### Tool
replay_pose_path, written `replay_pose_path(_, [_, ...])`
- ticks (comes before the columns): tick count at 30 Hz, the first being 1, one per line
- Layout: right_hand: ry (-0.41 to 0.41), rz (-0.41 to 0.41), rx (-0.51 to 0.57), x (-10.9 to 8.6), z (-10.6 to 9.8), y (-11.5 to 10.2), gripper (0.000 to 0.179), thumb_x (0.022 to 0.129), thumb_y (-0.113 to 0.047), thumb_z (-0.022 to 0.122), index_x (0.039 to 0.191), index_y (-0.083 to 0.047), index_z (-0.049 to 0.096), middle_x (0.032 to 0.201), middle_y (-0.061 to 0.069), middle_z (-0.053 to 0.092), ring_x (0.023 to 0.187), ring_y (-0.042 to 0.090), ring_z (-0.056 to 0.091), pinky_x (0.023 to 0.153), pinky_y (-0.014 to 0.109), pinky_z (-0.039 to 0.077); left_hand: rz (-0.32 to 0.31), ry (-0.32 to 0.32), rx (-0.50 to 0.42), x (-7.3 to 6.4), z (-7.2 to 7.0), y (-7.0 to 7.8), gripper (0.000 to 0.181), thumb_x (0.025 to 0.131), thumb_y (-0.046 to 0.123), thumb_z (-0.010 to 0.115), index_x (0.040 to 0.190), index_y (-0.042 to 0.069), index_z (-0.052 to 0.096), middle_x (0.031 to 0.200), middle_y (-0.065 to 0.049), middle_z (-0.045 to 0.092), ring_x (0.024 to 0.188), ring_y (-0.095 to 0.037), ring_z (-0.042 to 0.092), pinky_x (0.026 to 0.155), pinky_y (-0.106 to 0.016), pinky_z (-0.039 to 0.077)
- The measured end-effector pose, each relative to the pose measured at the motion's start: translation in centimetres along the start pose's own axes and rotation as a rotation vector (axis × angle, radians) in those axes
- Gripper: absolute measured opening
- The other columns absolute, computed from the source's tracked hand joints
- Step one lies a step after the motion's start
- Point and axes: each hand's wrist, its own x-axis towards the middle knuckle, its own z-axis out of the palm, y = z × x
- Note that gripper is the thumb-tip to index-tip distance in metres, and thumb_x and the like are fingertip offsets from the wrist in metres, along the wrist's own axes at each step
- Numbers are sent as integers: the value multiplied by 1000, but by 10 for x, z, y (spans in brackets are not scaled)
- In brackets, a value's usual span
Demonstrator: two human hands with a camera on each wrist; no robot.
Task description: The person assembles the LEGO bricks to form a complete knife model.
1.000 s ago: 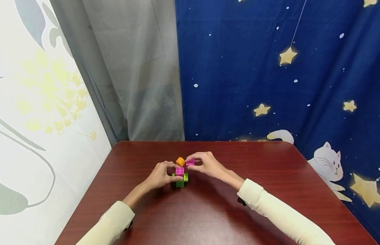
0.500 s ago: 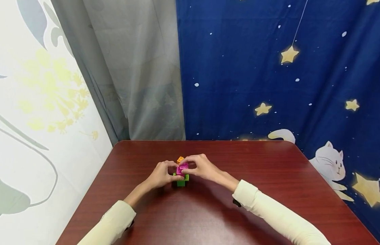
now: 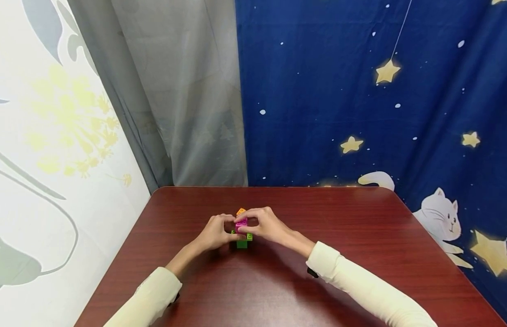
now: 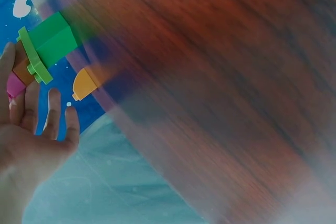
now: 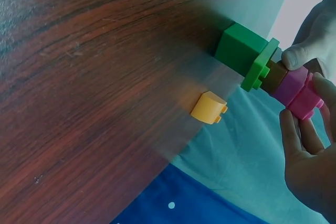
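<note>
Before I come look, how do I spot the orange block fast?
On the brown table, find the brick stack between the left hand and right hand. Just beyond it in the head view stands the orange block. It alone stands apart from the stack, with a curved side.

Between your left hand (image 3: 214, 232) and right hand (image 3: 270, 225), a stack (image 5: 260, 66) stands on the table (image 3: 360, 227); behind it, apparently apart, lies a brick (image 5: 208, 107); curtains (image 3: 310, 113) hang beyond.

The grey curtain (image 3: 196, 104) and starry blue curtain (image 3: 315, 100) show a curtained-off nook.
</note>
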Motion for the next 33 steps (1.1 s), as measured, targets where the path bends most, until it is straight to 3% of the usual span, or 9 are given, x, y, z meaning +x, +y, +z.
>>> replay_pose_path(4, [11, 18, 1, -1, 3, 3, 24, 90, -18, 84, 113, -17, 80, 111, -4, 78, 105, 5, 70, 92, 30, 57, -15, -11, -34, 1, 0, -2, 31, 78, 30, 94, 102, 18, 77, 94, 10, 72, 91, -24, 69, 83, -46, 57])
replay_pose_path(10, [27, 35, 34, -4, 7, 8, 25, 90, -22, 84, 115, -20, 81, 110, -6, 78, 104, 3, 70, 90, 34, 58, -59, -39, -100, -1, 2, -6, 32, 81, 31, 92, 105, 17, 76, 97, 4, 75, 86, -17, 73, 82, -44, 60])
replay_pose_path(13, [21, 61, 40, -5, 8, 9, 27, 90, -25, 84, 116, -23, 81, 109, -9, 77, 103, 2, 69, 88, 31, 58, -66, -33, -94, -2, 3, -7, 32, 80, 31, 92, 105, 18, 77, 97, 5, 75, 85, -17, 73, 80, -43, 60])
replay_pose_path(17, [24, 74, 52, -7, 10, 12, 28, 90, -27, 84, 118, -24, 80, 110, -10, 77, 103, 2, 69, 88, 38, 59, -57, -29, -69, -1, 2, -6, 34, 79, 32, 93, 106, 19, 77, 97, 7, 73, 87, -18, 72, 80, -43, 60])
replay_pose_path(21, [33, 55, 52, -10, 13, 14, 30, 90, -24, 84, 120, -22, 79, 113, -8, 77, 101, 7, 70, 85, 44, 59, -52, -52, -31, -1, 0, -3, 37, 80, 35, 92, 108, 16, 77, 96, 3, 74, 91, -21, 69, 81, -45, 58])
replay_pose_path(25, [34, 32, 35, -9, 14, 13, 40, 90, -24, 84, 127, -21, 71, 116, -3, 77, 102, 10, 72, 84, 44, 58, -86, -70, -5, -3, -6, 2, 46, 83, 36, 90, 118, 11, 73, 99, -2, 75, 95, -22, 70, 84, -48, 57])
replay_pose_path(29, [37, 80, 18, -7, 13, 10, 58, 87, -27, 87, 137, -19, 58, 113, -1, 78, 107, 5, 71, 92, 42, 50, -97, -33, -10, -7, -14, 8, 52, 86, 27, 87, 129, 7, 68, 112, -5, 73, 99, -26, 71, 87, -52, 57])
replay_pose_path(33, [34, 151, -18, -9, 11, 9, 65, 84, -30, 90, 139, -20, 56, 109, -4, 79, 113, 3, 68, 91, 41, 38, -15, 39, -11, -6, -17, 15, 45, 86, 20, 85, 126, 8, 71, 115, -1, 70, 107, -31, 68, 92, -53, 55])
